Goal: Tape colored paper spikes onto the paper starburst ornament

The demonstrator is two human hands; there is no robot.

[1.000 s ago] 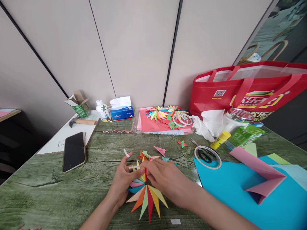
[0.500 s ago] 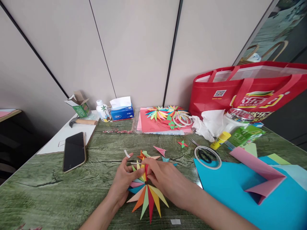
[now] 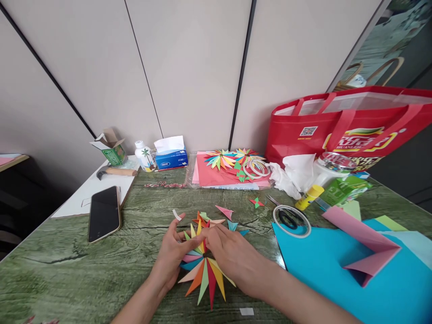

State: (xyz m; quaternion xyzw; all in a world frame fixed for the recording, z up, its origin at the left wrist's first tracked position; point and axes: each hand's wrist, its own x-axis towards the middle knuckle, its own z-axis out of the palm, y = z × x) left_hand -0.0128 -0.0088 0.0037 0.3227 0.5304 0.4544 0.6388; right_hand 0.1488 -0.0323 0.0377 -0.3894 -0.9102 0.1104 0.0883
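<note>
Star (image 3: pixel 204 280) of coloured paper is held, in the head view, between both hands, low at the middle of the green table (image 3: pixel 67 279); whether it is rested on the top cannot be told. By the left hand (image 3: pixel 172 252) its far left side is gripped: the thumb is laid over the spikes, the other fingers are partly spread, and one white strip (image 3: pixel 177 215) is stuck to a raised fingertip. By the right hand (image 3: pixel 232 256), with fingers curled in, the far side is pinched near a red spike; the exact contact is hidden. Six spikes are counted along the near side, peach, orange, green, red, yellow and pale yellow; the rest are partly covered. Its outline is round rather than long: spikes are fanned outward from a small dark centre, and by the near red one the table's near edge is pointed at almost straight. Beyond the hands, one pink cone (image 3: pixel 225 212) and two blue cones (image 3: pixel 232 226) are seen, beside orange and peach pieces (image 3: pixel 196 219) too overlapped to be counted. To the right, the handles of one pair of scissors (image 3: pixel 286 219) are ringed by one tape roll (image 3: pixel 301 234), near one glue stick (image 3: pixel 309 197). One phone (image 3: pixel 105 213) is set at the left, and two more stars (image 3: pixel 221 160) are laid at the back.
</note>
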